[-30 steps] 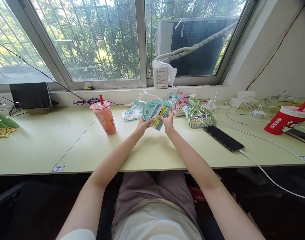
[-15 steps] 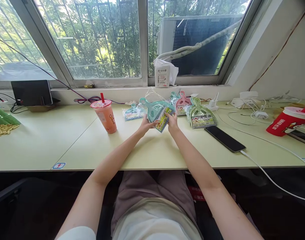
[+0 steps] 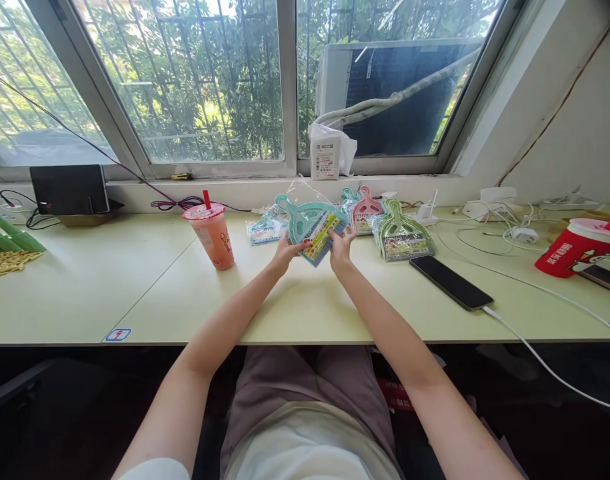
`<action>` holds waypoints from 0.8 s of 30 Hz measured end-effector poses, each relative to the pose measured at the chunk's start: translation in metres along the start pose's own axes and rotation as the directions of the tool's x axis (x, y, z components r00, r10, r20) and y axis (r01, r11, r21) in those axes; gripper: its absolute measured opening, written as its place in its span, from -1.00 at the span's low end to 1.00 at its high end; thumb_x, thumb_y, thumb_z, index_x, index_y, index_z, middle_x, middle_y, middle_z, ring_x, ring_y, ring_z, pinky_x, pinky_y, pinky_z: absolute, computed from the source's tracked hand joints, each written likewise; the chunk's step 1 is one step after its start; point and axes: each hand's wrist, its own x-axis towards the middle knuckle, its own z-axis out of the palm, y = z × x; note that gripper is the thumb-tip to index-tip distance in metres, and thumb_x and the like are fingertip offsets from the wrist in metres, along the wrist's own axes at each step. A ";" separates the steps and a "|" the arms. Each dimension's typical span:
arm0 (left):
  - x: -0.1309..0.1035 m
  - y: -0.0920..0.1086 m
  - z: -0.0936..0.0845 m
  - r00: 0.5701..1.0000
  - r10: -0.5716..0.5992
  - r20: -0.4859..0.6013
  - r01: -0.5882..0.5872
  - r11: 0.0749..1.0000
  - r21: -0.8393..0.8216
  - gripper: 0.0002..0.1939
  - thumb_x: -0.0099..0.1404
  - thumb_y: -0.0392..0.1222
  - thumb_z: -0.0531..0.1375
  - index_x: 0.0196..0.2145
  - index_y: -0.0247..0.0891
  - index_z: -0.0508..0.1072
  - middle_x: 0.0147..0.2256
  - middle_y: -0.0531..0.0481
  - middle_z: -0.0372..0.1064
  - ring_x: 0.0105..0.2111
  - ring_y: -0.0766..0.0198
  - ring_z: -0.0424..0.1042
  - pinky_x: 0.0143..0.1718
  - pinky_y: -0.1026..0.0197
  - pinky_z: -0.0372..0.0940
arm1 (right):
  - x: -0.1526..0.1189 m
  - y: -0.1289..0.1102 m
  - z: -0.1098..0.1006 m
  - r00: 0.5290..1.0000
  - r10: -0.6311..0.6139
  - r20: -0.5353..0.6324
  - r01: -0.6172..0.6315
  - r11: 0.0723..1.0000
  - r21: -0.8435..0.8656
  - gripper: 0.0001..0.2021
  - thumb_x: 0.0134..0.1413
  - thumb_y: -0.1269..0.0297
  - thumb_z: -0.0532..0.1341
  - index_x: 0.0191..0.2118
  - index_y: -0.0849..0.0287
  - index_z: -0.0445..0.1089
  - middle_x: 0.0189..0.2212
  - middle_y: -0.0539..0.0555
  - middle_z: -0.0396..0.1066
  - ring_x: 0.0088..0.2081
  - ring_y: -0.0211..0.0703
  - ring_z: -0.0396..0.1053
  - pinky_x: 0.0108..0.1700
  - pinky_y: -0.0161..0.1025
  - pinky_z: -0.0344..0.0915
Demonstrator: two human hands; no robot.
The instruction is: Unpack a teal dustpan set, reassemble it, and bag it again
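Note:
A teal mini dustpan and brush set [image 3: 301,217] in clear plastic, with a printed yellow and blue label, is held up over the table, tilted, its handle pointing to the upper left. My left hand [image 3: 287,253] pinches its lower left edge, thumb on the front. At the label's right side, my right hand [image 3: 341,248] grips the pack with its fingers bent. Behind my left hand lies a light blue packaged set [image 3: 263,232]. To the right of my right hand are a pink set [image 3: 365,208] and green sets [image 3: 402,232], also wrapped.
An orange drink cup [image 3: 215,237] stands left of my hands. On the right lie a phone [image 3: 452,283] on a white cable, tangled chargers [image 3: 522,223] and a tilted red cup [image 3: 575,250]. A tablet [image 3: 69,190] is at the far left. The table edge [image 3: 305,343] runs before my lap.
The dustpan set has tipped slightly, its label now turned more toward me. My right fingers have shifted a little along its edge. The whole view has sunk slightly in the frame.

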 end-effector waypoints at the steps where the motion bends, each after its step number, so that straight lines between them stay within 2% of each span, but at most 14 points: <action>1: 0.001 0.001 -0.001 1.000 -0.005 0.002 0.005 1.000 -0.019 -0.28 -0.14 -0.15 0.47 -0.02 -0.18 0.31 -0.11 -0.09 0.51 -0.12 0.03 0.52 -0.20 0.08 0.40 | -0.002 -0.002 0.001 1.000 0.009 -0.005 -0.008 1.000 0.017 -0.46 0.00 0.44 0.27 0.04 -0.05 0.02 0.00 -0.03 0.44 -0.08 -0.30 0.47 -0.11 -0.30 0.46; 4: 0.003 0.004 -0.006 1.000 -0.014 -0.002 0.014 0.998 -0.069 -0.29 -0.15 -0.17 0.47 -0.02 -0.19 0.33 -0.08 -0.10 0.52 -0.10 0.02 0.52 -0.16 0.06 0.40 | -0.006 -0.006 0.005 0.998 0.066 0.015 -0.067 0.996 0.062 -0.61 0.04 0.40 0.29 -0.09 -0.01 0.11 -0.14 -0.05 0.49 -0.16 -0.28 0.50 -0.16 -0.31 0.48; 6: 0.005 0.007 -0.012 1.000 -0.008 -0.029 0.005 0.997 -0.077 -0.29 -0.13 -0.18 0.46 -0.01 -0.18 0.34 -0.07 -0.10 0.51 -0.09 0.02 0.51 -0.14 0.05 0.40 | -0.007 -0.007 0.006 0.987 0.106 0.122 -0.115 0.991 0.063 -0.74 0.07 0.37 0.28 -0.17 0.04 0.20 -0.22 -0.04 0.50 -0.21 -0.24 0.52 -0.18 -0.29 0.51; 9: 0.008 0.011 -0.020 0.999 -0.006 -0.052 0.002 0.998 -0.070 -0.29 -0.10 -0.21 0.44 0.03 -0.15 0.35 -0.05 -0.09 0.51 -0.08 0.05 0.51 -0.14 0.08 0.39 | -0.006 -0.008 0.006 0.938 0.172 0.301 -0.183 0.983 0.007 -0.87 0.08 0.37 0.29 -0.26 0.11 0.32 -0.30 -0.01 0.53 -0.28 -0.20 0.55 -0.17 -0.23 0.54; 12: 0.010 0.013 -0.026 1.000 -0.021 -0.022 0.020 0.998 -0.060 -0.25 -0.11 -0.22 0.44 0.06 -0.15 0.34 -0.05 -0.10 0.51 -0.09 0.06 0.51 -0.17 0.11 0.39 | -0.003 -0.009 0.005 0.903 0.220 0.369 -0.221 0.974 -0.039 -0.89 0.09 0.35 0.31 -0.28 0.12 0.37 -0.34 -0.01 0.56 -0.31 -0.19 0.55 -0.18 -0.20 0.57; 18: 0.008 0.014 -0.026 0.998 -0.064 -0.010 0.063 0.997 -0.042 -0.25 -0.13 -0.23 0.44 0.06 -0.17 0.35 -0.07 -0.11 0.51 -0.14 0.09 0.52 -0.21 0.13 0.41 | 0.007 -0.006 -0.003 0.879 0.253 0.403 -0.224 0.967 -0.118 -0.80 -0.04 0.46 0.39 -0.29 0.13 0.39 -0.33 0.00 0.59 -0.24 -0.14 0.58 -0.09 -0.14 0.57; 21: 0.006 0.010 -0.021 0.995 -0.094 -0.031 0.092 0.993 -0.076 -0.31 -0.11 -0.25 0.41 0.03 -0.17 0.37 -0.10 -0.08 0.52 -0.18 0.13 0.52 -0.21 0.14 0.43 | 0.009 -0.002 -0.005 0.882 0.250 0.399 -0.218 0.968 -0.124 -0.78 -0.09 0.49 0.40 -0.32 0.15 0.40 -0.35 0.01 0.59 -0.24 -0.12 0.58 -0.07 -0.11 0.57; 24: 0.004 0.001 -0.013 0.984 -0.161 -0.081 0.146 0.975 -0.169 -0.44 -0.06 -0.26 0.35 -0.04 -0.21 0.43 -0.14 -0.07 0.54 -0.24 0.19 0.53 -0.24 0.18 0.44 | 0.006 0.003 -0.003 0.904 0.200 0.377 -0.178 0.980 -0.091 -0.77 -0.12 0.49 0.41 -0.33 0.15 0.39 -0.39 -0.02 0.58 -0.23 -0.11 0.58 -0.09 -0.11 0.58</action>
